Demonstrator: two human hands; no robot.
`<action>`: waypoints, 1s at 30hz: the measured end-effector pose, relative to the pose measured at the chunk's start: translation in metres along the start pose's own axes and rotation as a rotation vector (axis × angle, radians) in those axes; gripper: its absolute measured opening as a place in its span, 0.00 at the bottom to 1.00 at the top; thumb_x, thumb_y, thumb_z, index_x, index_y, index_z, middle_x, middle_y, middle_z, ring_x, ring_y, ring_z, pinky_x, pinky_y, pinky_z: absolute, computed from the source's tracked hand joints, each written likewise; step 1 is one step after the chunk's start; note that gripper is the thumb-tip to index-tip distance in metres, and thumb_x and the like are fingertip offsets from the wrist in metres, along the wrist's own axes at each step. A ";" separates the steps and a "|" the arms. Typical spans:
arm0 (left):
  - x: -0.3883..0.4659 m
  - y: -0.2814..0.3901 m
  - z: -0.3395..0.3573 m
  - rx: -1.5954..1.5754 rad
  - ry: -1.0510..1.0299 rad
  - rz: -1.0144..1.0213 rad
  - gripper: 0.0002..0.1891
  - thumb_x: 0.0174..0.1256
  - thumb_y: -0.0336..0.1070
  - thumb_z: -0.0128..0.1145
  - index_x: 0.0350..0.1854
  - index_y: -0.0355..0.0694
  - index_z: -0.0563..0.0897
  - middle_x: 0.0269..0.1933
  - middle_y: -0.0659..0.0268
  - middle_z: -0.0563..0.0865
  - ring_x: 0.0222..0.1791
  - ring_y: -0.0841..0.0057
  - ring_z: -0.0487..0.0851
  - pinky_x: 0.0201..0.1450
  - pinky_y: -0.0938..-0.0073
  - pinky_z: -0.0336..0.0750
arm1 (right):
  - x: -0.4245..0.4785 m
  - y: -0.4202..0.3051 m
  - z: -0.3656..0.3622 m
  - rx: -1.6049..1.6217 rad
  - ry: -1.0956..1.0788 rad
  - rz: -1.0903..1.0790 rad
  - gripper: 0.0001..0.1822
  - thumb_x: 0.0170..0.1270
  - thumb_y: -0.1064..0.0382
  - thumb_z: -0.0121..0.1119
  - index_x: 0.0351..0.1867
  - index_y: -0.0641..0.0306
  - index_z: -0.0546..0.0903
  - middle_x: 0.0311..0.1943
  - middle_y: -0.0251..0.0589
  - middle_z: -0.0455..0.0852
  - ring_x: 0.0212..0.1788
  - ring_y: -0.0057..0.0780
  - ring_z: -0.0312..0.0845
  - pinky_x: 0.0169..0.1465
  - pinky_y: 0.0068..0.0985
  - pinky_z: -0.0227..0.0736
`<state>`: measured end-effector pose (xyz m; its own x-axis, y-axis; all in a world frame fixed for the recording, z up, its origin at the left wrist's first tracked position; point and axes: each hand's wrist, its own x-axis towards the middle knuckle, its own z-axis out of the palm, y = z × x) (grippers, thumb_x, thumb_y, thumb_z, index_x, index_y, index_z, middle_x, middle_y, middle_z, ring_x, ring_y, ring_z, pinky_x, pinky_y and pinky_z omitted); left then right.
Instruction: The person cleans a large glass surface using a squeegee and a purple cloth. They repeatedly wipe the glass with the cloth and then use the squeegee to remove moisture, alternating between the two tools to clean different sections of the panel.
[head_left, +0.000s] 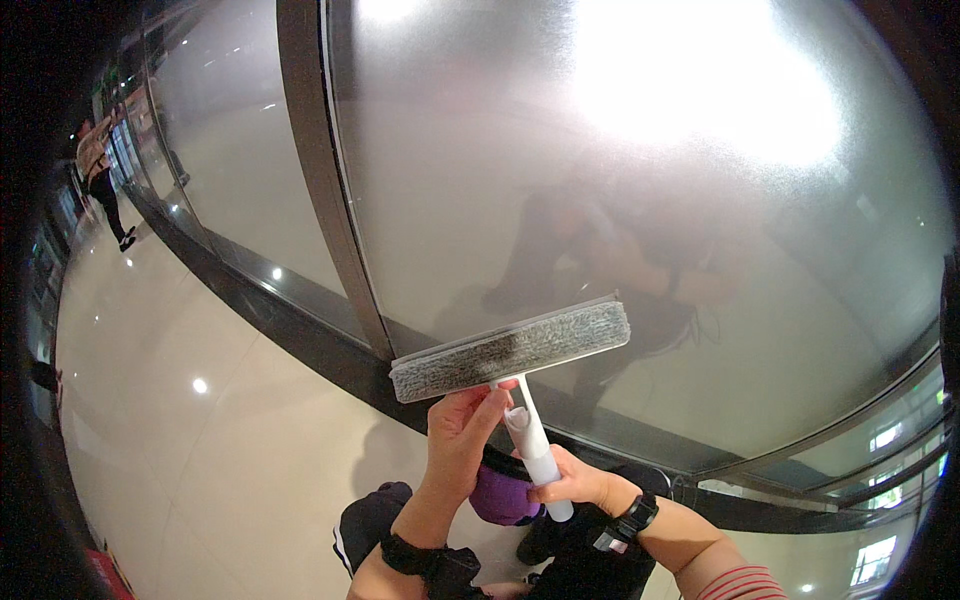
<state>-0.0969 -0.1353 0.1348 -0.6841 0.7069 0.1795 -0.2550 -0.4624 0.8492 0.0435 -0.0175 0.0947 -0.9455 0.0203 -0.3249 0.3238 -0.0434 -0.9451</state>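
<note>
A window-cleaning tool (510, 349) with a grey microfibre pad, a thin blade along its far edge and a white plastic handle is held up before the glass panel (465, 202). My left hand (469, 420) pinches the frame where the fork of the handle meets the head. Lower down, my right hand (566, 480) is wrapped around the handle. The pad faces me and has a darker patch near its middle. Something purple (506, 495) shows behind and between my hands.
Dark metal frame posts (319, 180) divide the glass wall, and a dark base strip (300, 337) runs below it. Glossy beige floor tiles (172, 420) lie to the left. A person (101, 172) stands by the glass at the far left. A red object (109, 574) is at the lower left.
</note>
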 end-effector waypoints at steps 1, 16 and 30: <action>0.000 0.002 0.001 -0.030 0.003 -0.008 0.10 0.69 0.35 0.52 0.40 0.33 0.81 0.37 0.69 0.82 0.38 0.86 0.76 0.43 0.83 0.70 | 0.000 -0.002 0.000 0.002 0.000 0.009 0.31 0.42 0.70 0.64 0.53 0.66 0.69 0.33 0.30 0.71 0.35 0.18 0.70 0.39 0.21 0.69; 0.002 0.002 -0.005 -0.148 0.044 -0.095 0.15 0.69 0.40 0.50 0.32 0.33 0.82 0.31 0.68 0.82 0.32 0.84 0.76 0.38 0.81 0.69 | 0.001 -0.008 0.005 0.028 -0.044 0.034 0.29 0.43 0.72 0.63 0.52 0.67 0.70 0.34 0.31 0.73 0.36 0.19 0.73 0.39 0.22 0.72; 0.000 0.005 -0.003 -0.222 0.060 -0.146 0.08 0.62 0.37 0.59 0.29 0.38 0.83 0.29 0.71 0.83 0.29 0.86 0.77 0.35 0.82 0.69 | 0.005 0.000 0.011 0.025 -0.009 -0.108 0.28 0.47 0.71 0.62 0.54 0.67 0.74 0.30 0.26 0.76 0.31 0.13 0.70 0.37 0.18 0.69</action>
<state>-0.1001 -0.1394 0.1380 -0.6669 0.7446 0.0279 -0.4928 -0.4688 0.7331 0.0377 -0.0287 0.0937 -0.9752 0.0168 -0.2209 0.2193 -0.0665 -0.9734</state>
